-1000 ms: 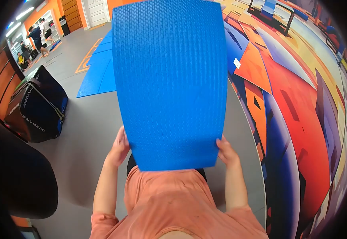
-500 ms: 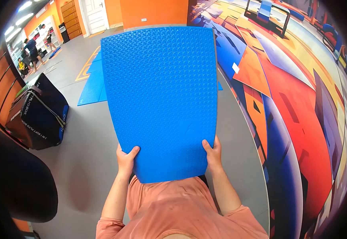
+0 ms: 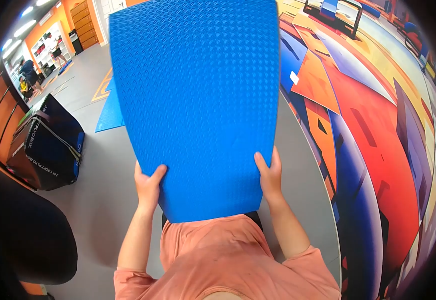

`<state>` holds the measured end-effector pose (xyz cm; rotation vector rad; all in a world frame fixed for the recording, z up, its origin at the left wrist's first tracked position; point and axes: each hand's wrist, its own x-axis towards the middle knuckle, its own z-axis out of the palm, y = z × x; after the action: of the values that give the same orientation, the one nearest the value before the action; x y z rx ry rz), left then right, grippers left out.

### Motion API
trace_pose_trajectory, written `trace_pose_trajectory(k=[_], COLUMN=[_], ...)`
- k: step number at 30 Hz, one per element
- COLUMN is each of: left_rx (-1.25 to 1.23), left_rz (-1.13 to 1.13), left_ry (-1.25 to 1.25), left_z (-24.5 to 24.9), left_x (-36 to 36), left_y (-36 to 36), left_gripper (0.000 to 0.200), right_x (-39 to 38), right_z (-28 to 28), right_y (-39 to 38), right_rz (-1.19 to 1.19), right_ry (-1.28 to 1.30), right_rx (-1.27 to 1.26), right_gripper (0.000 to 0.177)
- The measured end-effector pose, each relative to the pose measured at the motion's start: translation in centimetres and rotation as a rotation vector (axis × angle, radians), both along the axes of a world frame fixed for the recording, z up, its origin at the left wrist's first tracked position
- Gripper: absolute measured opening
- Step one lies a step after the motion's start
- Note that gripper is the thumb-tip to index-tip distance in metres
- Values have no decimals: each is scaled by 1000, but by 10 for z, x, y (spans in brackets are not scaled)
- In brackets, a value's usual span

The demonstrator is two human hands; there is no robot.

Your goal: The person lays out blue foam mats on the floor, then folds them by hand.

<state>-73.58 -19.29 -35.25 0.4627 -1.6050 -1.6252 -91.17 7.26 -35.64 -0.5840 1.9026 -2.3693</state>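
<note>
A large blue foam mat (image 3: 198, 105) with a raised diamond-plate texture stands up in front of my body, its near edge close to my salmon-coloured shirt. My left hand (image 3: 149, 185) grips its left side low down, thumb on the face turned toward me. On the opposite side my right hand (image 3: 270, 175) holds the edge the same way. The fingers of both hands are mostly hidden behind the mat. The mat's top edge runs up to the top of the view.
A black soft plyo box (image 3: 50, 142) stands on the grey floor at left. Other blue mats (image 3: 110, 112) lie on the floor beyond the held one. A colourful painted wall (image 3: 358, 125) curves along the right. Several people (image 3: 30, 75) are in the far left background.
Both hands have raised the blue mat and brought it nearer, so it looks larger and its top reaches the frame's upper edge. The hands are slightly farther apart in view.
</note>
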Motion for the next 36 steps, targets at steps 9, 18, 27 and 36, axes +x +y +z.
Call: trace_pose_trajectory(k=[9,18,27,36], left_rx=[-145,-93,-545,-326], left_rz=[130,162,634,502], left_ry=[-168,-797,-1317,-1383], left_z=[-29,-249,-435,-449], left_x=[-107,-239,-327,-338], left_y=[-82,-224,-206,-225], left_gripper=[43,69,57,54], right_x=[-107,-234,-282,-301], right_z=[-34,-209,-425,-437], right_y=[-88,-217,-306,-318], right_rz=[-177,-316,-458,-215], right_ry=[44,-76,220,88], right_rx=[239,1031,1497,1574], right_gripper=[46,62,70,77])
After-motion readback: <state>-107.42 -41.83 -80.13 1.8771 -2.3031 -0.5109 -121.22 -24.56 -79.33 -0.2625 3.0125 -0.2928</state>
